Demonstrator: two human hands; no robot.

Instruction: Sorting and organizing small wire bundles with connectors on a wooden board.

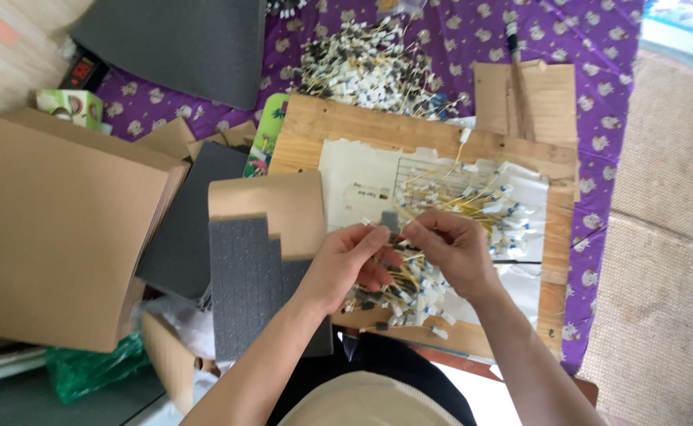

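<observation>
Both hands are pinching together over the wooden board (315,126), left hand (352,264) and right hand (451,251) clamping fingertips on a small grey foam piece (391,223), seemingly light, soft and best gripped by its edges

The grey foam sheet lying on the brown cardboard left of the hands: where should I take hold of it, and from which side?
Take the grey foam sheet at its upper left corner, coming from the left. That edge lies flat and exposed on the cardboard. The stepped right side sits close under the left hand, and the bottom runs towards the person's lap, so both look more crowded.
</observation>
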